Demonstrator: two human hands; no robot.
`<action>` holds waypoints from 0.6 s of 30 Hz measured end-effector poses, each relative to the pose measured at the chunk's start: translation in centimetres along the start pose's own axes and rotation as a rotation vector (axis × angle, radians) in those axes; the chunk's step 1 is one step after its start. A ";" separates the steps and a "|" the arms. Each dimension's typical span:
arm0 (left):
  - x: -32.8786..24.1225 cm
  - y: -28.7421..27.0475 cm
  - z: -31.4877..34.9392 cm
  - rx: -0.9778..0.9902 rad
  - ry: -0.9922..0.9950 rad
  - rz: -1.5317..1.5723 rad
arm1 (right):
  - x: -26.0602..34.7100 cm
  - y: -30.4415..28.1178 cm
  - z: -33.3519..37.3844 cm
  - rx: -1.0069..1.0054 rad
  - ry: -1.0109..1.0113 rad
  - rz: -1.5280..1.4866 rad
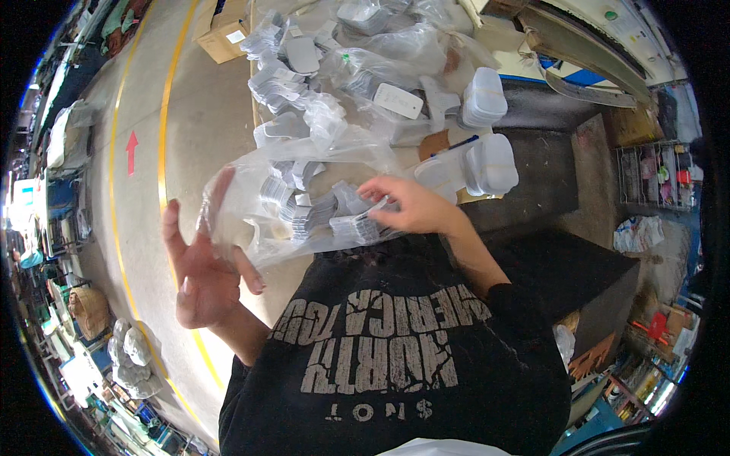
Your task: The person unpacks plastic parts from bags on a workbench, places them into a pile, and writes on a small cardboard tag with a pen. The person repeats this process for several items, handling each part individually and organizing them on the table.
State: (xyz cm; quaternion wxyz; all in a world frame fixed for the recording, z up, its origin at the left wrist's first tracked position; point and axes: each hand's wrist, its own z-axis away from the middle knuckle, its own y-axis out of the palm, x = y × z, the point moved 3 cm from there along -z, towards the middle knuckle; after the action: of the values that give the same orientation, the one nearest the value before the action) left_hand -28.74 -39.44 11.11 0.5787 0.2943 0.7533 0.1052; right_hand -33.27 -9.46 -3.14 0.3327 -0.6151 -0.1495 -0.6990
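Note:
My left hand [204, 277] is raised at the left with its fingers spread. One finger sits behind the film of a clear plastic bag [236, 182], whose edge stretches over it. Inside or under the bag lie bundled stacks of thin light-grey cut pieces [304, 216]; which of the two I cannot tell. My right hand [414, 207] reaches in from the right, its thumb and fingers closed around the end of a small stack of grey pieces [356, 226] close to my shirt. The fingertips are partly hidden by the stack.
More bundled grey pieces [277, 87] and crumpled plastic bags [388, 57] cover the table beyond. Stacks of rounded white pieces [490, 163] stand at the right near a blue pen [464, 142]. A cardboard box [220, 34] stands at far left, and a black box [563, 266] at right.

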 end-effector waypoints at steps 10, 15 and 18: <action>-0.6 -1.8 1.0 -0.097 0.206 0.193 | -3.6 4.5 0.3 0.103 0.124 0.483; -0.3 -2.0 0.5 -0.020 0.162 0.258 | -3.7 4.4 0.6 0.167 0.209 0.553; -0.1 -2.2 0.5 -0.034 0.152 0.255 | -4.5 4.7 0.6 0.160 0.160 0.604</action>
State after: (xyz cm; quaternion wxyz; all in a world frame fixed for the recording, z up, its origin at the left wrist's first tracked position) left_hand -29.00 -41.40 9.94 0.5069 0.3690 0.7494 0.2128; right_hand -29.66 -11.27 -8.27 0.5831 -0.5468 0.0122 -0.6007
